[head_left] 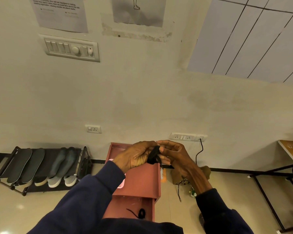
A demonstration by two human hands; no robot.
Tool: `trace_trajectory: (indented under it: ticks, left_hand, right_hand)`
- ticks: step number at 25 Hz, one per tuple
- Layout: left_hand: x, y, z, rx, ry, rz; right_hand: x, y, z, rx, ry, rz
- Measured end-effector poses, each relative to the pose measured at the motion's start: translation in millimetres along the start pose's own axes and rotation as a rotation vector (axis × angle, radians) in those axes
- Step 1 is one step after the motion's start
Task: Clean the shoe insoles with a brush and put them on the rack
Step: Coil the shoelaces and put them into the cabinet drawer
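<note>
**Entry: insoles racked, hands busy with a lace**

1. Rack (pixel 48 159): low, dark, against the wall, well left of the red cabinet (pixel 139 179). Shoes (pixel 58 181) sit on its lower tier.
2. Red cabinet: landmark, centre floor, its drawer (pixel 134 206) pulled open toward the person.
3. Insoles: four lie side by side on the rack's top tier. The black pair (pixel 24 164) is farther from the cabinet and the grey pair (pixel 64 161) nearer.
4. Left hand (pixel 134 157): above the cabinet top, fingers curled round a black lace (pixel 153 156) wound into a bundle.
5. Right hand (pixel 177 156): just beside it. Thumb and forefinger pinch the top of the bundle, and the remaining fingers are loosely spread.
6. Second lace coil (pixel 142 213): lying in the open drawer.

Status: no brush is in view. The insole work looks complete, or paused for a side job. The next move likely calls for finishing the winding, dropping the bundle into the drawer beside the coil, and freeing both hands.
</note>
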State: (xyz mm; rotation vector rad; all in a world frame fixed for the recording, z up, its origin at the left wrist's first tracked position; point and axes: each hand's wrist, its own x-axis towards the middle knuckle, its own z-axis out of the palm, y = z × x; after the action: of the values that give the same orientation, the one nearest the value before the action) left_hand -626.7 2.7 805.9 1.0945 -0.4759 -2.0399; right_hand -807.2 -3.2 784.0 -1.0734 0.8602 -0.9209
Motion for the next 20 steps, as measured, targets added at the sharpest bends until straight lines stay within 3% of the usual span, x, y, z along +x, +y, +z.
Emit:
trace_trajectory:
  ticks: [5,9,11,14,20]
  left_hand:
    - [10,-3,-3,-0.005,0.093,0.107]
    - [18,-3,-8,0.071,0.204,0.214]
    - [23,2,-17,0.052,0.140,0.158]
    - [21,11,-39,-0.014,-0.081,0.039]
    - [30,-8,-67,0.078,-0.225,0.074]
  right_hand:
    - [11,7,-5,-0.027,0.023,-0.070]
    - [24,11,-8,-0.210,0.055,-0.137]
    - [30,10,-9,-0.219,0.033,-0.124]
    - [35,10,-14,-0.229,0.002,-0.075]
    - [44,6,-15,-0.215,-0.236,-0.050]
